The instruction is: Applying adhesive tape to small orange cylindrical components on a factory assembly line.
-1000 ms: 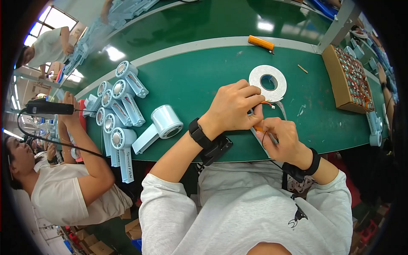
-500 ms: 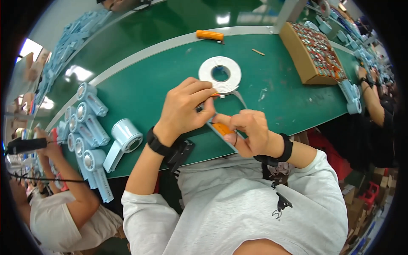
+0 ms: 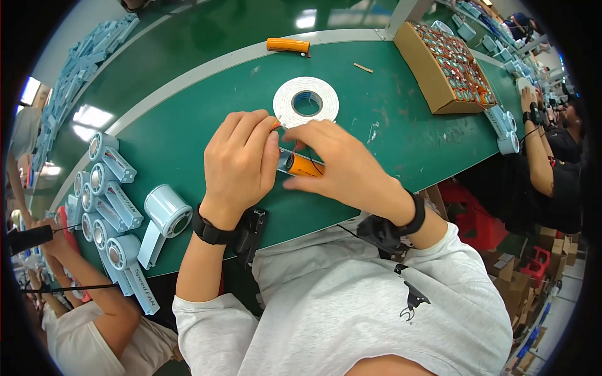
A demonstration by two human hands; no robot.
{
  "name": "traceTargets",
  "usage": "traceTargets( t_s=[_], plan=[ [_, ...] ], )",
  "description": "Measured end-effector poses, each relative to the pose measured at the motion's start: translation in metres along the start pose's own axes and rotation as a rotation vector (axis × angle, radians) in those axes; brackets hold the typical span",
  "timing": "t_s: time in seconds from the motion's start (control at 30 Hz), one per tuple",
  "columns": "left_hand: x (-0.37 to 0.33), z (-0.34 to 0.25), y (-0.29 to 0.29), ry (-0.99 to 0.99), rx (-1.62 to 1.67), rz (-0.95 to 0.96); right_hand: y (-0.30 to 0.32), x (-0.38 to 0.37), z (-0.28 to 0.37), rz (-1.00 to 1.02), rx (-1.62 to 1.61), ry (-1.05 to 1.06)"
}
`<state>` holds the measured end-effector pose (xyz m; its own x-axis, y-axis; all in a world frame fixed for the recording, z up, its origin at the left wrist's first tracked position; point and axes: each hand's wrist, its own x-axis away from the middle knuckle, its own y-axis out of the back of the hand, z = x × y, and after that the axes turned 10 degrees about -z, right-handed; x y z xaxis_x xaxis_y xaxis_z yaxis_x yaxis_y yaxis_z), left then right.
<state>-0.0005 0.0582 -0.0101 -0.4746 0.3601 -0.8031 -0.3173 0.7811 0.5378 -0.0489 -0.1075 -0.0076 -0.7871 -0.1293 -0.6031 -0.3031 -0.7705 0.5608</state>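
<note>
An orange cylindrical battery (image 3: 304, 167) with thin red and black wires lies along a light blue shell piece (image 3: 284, 158). My right hand (image 3: 342, 156) curves around the battery, thumb below it and fingers above, their tips close to the wires. Just left of it, my left hand (image 3: 241, 164) is closed. A small orange-red bit shows at its fingertips; the rest of what it holds is hidden behind the fingers. Beyond both hands a white tape roll (image 3: 284, 99) lies flat, its near edge partly covered by my right fingers.
Light blue handheld fans (image 3: 166, 210) lie to the left, several more stacked beside them. Another orange battery (image 3: 288, 45) rests near the pale ledge (image 3: 238, 66). A cardboard box (image 3: 421, 70) of wired parts stands at the far right. Co-workers sit on both sides.
My right hand has shifted up and left toward my left hand, its fingers now stretching over the battery's wired end. The whole view has shifted slightly.
</note>
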Motion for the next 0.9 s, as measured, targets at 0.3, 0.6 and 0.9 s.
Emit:
traceTargets(
  t_s=[0.3,0.6,0.9],
  plan=[
    [0.004,0.000,0.005,0.018,-0.007,0.022,-0.008,0.006,0.002,0.005,0.007,0.010],
    [-0.003,-0.005,0.007,-0.031,0.003,-0.073,-0.004,0.014,0.007,-0.209,0.033,0.136],
    [0.005,0.013,0.016,0.154,-0.074,-0.079,0.023,0.020,0.004,-0.241,-0.101,0.041]
  ],
)
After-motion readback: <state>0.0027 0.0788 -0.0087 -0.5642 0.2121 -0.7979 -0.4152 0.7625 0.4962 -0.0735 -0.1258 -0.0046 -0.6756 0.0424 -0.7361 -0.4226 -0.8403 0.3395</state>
